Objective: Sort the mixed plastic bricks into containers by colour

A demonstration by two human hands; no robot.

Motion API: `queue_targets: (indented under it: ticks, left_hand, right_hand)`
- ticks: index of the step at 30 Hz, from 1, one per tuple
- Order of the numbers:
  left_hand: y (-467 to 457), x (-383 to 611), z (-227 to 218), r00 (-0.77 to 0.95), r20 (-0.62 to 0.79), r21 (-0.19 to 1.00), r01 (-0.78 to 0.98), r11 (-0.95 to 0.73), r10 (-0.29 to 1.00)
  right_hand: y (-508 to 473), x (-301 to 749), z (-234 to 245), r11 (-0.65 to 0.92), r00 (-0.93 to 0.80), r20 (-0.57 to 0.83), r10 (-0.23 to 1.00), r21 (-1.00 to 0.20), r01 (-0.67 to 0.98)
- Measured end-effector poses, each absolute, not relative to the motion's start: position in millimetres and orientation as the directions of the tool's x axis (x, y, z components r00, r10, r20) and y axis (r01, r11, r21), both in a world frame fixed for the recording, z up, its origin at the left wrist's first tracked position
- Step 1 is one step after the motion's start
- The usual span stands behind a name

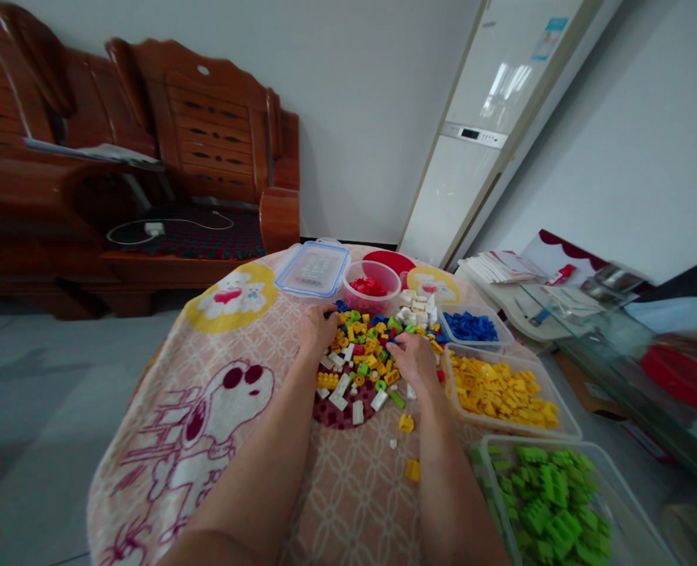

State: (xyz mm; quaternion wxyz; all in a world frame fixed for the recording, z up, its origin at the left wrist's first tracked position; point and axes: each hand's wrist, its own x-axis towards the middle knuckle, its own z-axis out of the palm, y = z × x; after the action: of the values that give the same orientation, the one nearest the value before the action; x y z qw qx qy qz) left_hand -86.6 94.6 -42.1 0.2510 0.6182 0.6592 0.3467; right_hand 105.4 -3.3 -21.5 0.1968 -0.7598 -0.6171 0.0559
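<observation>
A mixed pile of toy building bricks [372, 362] in yellow, white, green, red and blue lies on the cloth-covered table. At the pile's left edge is my left hand [317, 330], its fingers bent together beside some blue bricks [341, 306]. Something small and dark shows at those fingertips, too small to make out. My right hand [416, 358] reaches into the right side of the pile, thumb and fingers closed on a small blue brick [393, 343]. White bricks [417, 309] form a separate heap behind the pile.
A round tub [396, 299] holds red bricks, beside a clear lid [313, 270]. Down the right side stand boxes of blue bricks [471, 327], yellow bricks [501, 389] and green bricks [554, 495]. A glass-topped table [631, 369] adjoins at right; wooden chairs [207, 134] stand behind left.
</observation>
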Motion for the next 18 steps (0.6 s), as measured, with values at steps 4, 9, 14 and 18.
queue_targets:
  ticks: [4, 9, 14, 18]
  left_hand:
    - [95.5, -86.3, -43.3, -0.106, 0.107, 0.762, 0.647, -0.013, 0.989]
    - [97.8, -86.5, -47.2, -0.088, 0.122, 0.768, 0.64, -0.037, 0.989]
    - [97.2, -86.4, -45.9, -0.102, 0.093, 0.771, 0.636, -0.007, 0.99]
    - [95.4, -86.5, -42.4, -0.101, 0.082, 0.764, 0.645, 0.002, 0.991]
  right_hand:
    - [-2.7, 105.9, -22.1, -0.171, 0.245, 0.156, 0.957, -0.378, 0.91]
    - [-2.4, 106.4, -22.0, -0.164, 0.242, 0.152, 0.958, -0.401, 0.901]
    - [-3.8, 107.3, -19.2, -0.141, 0.23, 0.157, 0.96, -0.439, 0.887]
    - [-4.2, 113.6, -19.7, -0.128, 0.252, 0.195, 0.948, -0.491, 0.862]
